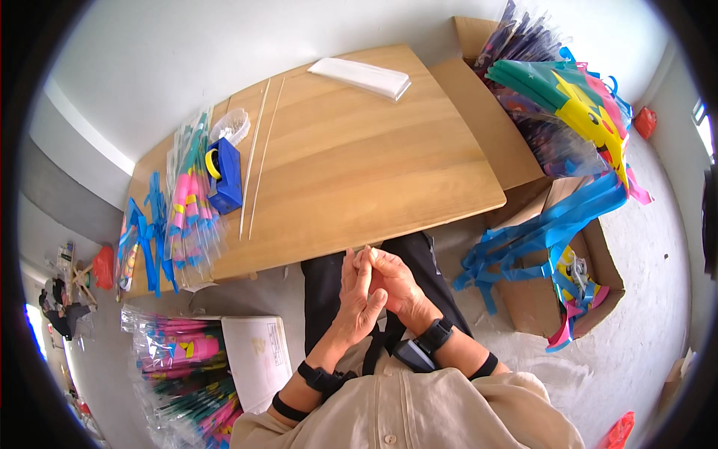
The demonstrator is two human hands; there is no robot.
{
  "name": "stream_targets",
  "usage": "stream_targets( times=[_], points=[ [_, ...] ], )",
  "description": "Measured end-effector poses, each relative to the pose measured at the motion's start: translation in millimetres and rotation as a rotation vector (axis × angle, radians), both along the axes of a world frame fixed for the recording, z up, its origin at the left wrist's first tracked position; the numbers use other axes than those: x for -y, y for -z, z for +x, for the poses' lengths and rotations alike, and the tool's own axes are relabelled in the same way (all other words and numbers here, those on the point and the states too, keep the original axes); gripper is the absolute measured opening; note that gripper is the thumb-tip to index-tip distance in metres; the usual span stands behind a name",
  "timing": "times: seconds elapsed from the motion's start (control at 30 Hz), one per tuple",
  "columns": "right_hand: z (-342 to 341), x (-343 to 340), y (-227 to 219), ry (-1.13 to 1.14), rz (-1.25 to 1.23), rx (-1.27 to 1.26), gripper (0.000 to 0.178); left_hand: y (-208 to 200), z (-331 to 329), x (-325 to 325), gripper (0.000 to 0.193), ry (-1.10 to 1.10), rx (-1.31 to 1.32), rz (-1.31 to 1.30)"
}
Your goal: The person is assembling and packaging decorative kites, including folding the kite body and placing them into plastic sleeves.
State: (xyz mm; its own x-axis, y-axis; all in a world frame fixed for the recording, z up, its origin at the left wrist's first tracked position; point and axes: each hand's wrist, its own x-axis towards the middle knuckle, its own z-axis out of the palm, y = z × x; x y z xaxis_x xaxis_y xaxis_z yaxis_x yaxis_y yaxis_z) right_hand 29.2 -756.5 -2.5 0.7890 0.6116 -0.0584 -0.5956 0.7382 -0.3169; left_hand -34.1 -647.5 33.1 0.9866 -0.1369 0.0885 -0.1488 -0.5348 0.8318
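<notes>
Over my lap, just off the table's front edge, my two hands are pressed together at the fingers. My left hand (357,305) has straight, stretched fingers and its thumb stands apart. My right hand (398,283) is bent over, its fingertips meeting those of the left. Whether anything small lies between them is hidden. Nearest to both hands is the wooden table (359,157). On it lie two thin pale sticks (263,161), a blue tape dispenser (228,179) with yellow tape, and a stack of white folded sheets (359,77).
Bagged pink and teal rolled pieces (193,194), blue strips (155,232) and a clear bowl (232,126) occupy the table's left. At right, green-and-yellow printed fabric (576,97) tops a carton; blue ribbons (553,221) drape over an open box (523,299). Lower left holds bagged pieces (179,359).
</notes>
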Motion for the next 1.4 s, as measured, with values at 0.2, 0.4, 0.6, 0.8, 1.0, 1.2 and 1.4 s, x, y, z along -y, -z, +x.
stream_targets(
  times=[0.2,0.4,0.6,0.8,1.0,1.2,1.4],
  points=[
    [4.8,1.5,2.5,-0.002,-0.055,0.005,0.023,17.2,7.5,4.2,0.090,0.022,0.025,-0.182],
    [7.9,-1.7,6.0,0.085,-0.138,-0.097,0.029,25.4,17.4,9.4,0.088,-0.010,0.036,-0.045],
    [15.6,0.3,-7.3,0.059,-0.272,-0.035,0.034,14.3,18.4,12.3,0.091,-0.095,-0.028,0.250],
    [19.0,-8.4,5.6,0.104,-0.211,-0.111,0.029,27.1,25.1,7.3,0.086,-0.060,-0.028,-0.136],
    [23.4,-8.8,17.4,0.117,-0.152,-0.064,0.033,30.1,27.8,7.9,0.078,-0.055,-0.083,-0.330],
    [26.2,-3.9,14.9,0.124,-0.178,-0.129,0.032,11.1,33.1,10.3,0.084,-0.047,-0.270,-0.686],
    [24.7,-0.2,12.1,0.131,-0.159,-0.151,0.028,15.2,33.5,9.1,0.083,-0.055,-0.316,-0.901]
  ],
)
